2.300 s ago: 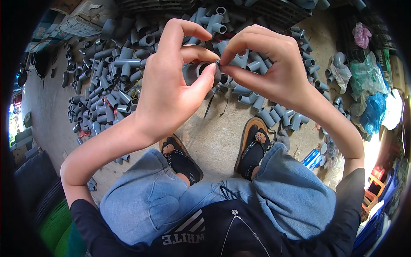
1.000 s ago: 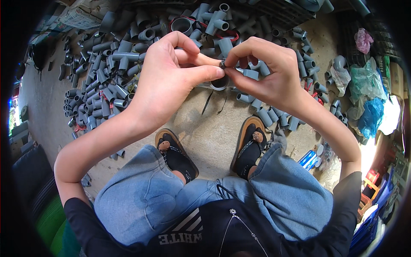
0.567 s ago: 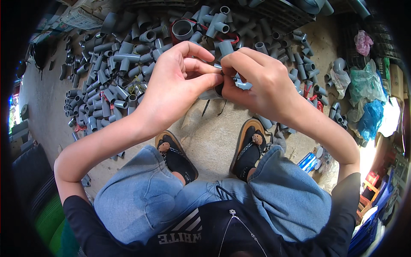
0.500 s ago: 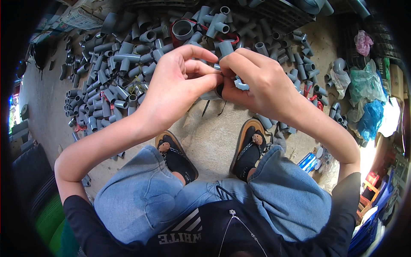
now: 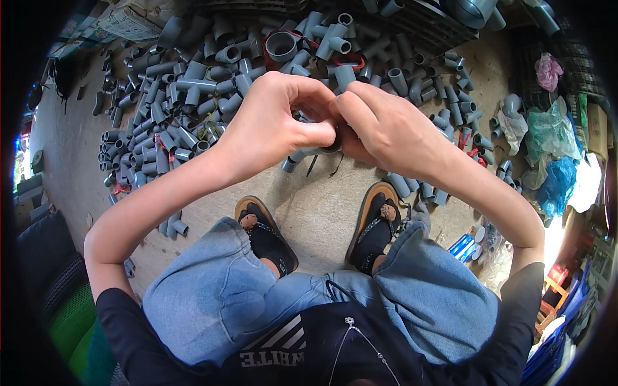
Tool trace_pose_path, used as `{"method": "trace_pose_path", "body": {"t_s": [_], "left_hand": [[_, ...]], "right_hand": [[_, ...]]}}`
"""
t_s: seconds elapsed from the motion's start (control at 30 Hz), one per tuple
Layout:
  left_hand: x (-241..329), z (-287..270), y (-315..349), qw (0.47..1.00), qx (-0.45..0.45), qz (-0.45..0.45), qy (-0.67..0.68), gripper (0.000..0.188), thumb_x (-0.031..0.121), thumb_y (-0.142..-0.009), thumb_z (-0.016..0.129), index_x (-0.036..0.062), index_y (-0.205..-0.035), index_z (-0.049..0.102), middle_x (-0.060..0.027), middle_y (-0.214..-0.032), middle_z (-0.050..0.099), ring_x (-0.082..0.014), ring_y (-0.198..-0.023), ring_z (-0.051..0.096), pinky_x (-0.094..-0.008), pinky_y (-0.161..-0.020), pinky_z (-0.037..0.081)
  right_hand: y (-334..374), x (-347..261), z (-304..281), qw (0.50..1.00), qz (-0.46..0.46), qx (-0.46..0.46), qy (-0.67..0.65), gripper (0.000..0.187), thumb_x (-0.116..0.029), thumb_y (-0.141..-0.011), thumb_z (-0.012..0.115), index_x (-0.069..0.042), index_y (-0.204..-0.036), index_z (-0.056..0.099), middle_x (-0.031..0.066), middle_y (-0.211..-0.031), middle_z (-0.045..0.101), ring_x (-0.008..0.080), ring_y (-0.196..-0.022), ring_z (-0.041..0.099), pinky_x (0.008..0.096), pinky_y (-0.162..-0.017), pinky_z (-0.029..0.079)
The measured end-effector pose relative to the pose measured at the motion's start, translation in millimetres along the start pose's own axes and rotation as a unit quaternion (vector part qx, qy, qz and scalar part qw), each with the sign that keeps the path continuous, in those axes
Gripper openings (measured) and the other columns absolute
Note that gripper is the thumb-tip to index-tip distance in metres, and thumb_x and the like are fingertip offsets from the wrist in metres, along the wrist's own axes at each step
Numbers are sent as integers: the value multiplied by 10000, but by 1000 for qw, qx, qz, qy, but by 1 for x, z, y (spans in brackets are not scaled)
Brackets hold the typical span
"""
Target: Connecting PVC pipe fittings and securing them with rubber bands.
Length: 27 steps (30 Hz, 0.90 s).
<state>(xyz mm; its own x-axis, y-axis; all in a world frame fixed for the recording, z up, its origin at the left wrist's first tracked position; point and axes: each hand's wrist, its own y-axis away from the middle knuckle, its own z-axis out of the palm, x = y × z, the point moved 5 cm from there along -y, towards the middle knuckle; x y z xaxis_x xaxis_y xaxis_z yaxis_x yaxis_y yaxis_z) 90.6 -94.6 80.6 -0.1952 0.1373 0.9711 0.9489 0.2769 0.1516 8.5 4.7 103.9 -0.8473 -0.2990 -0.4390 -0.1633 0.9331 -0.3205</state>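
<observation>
My left hand (image 5: pixel 270 122) and my right hand (image 5: pixel 393 128) meet in front of me, above the floor, with bent fingers and thumbs pressed together. Whatever they pinch is mostly hidden by the fingers, so I cannot make out its kind. A thin dark strip (image 5: pixel 311 166) shows just below the fingertips, and I cannot tell whether it hangs from them or lies on the floor. Behind the hands spreads a large pile of grey plastic pipe fittings (image 5: pixel 196 87), among them tees and elbows. One wide round fitting (image 5: pixel 281 46) stands near a red strap.
My sandalled feet (image 5: pixel 264 231) rest on the concrete floor (image 5: pixel 309 219). Plastic bags (image 5: pixel 557 180) hang at the right, above blue and orange items. Dark crates (image 5: pixel 431 26) stand at the back, and a dark chair with green mesh (image 5: pixel 71 321) is at the lower left.
My left fingers, straighter and more apart before, have curled in toward the right fingertips. Both hands have shifted slightly downward against the pile, and the view has moved a little.
</observation>
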Motion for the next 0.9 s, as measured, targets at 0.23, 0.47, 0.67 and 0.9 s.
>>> {"method": "trace_pose_path", "body": {"t_s": [0.23,0.47,0.67,0.9], "left_hand": [[7,-2,0,998,-41,21,-41,167,15,-633,628,-50,-786,628,-74,-644,626,-91,-623,593,-233,-618,479],[9,-2,-3,996,-77,-2,-53,147,9,-642,620,-57,-772,609,-68,-654,621,-72,-622,567,-215,-596,459],[-8,-3,-4,989,-94,-86,81,129,-13,-669,586,-56,-786,616,-28,-682,617,-57,-646,548,-206,-610,448],[-4,-12,-5,998,-12,-1,56,87,32,-762,552,0,-836,584,-9,-761,587,-35,-689,523,-188,-625,433]], "right_hand": [[2,-1,6,1000,-17,-6,-15,258,-31,-665,611,8,-872,462,122,-760,475,284,-673,530,361,-568,445],[0,0,8,997,-45,28,-58,292,30,-649,619,2,-900,475,110,-735,468,284,-634,514,356,-544,432],[-2,-1,7,997,-65,-9,-42,191,-66,-689,582,-13,-816,449,123,-718,493,303,-691,546,385,-590,448],[12,30,4,996,-67,39,-33,283,94,-696,582,5,-934,459,106,-729,460,271,-599,490,357,-514,420]]}}
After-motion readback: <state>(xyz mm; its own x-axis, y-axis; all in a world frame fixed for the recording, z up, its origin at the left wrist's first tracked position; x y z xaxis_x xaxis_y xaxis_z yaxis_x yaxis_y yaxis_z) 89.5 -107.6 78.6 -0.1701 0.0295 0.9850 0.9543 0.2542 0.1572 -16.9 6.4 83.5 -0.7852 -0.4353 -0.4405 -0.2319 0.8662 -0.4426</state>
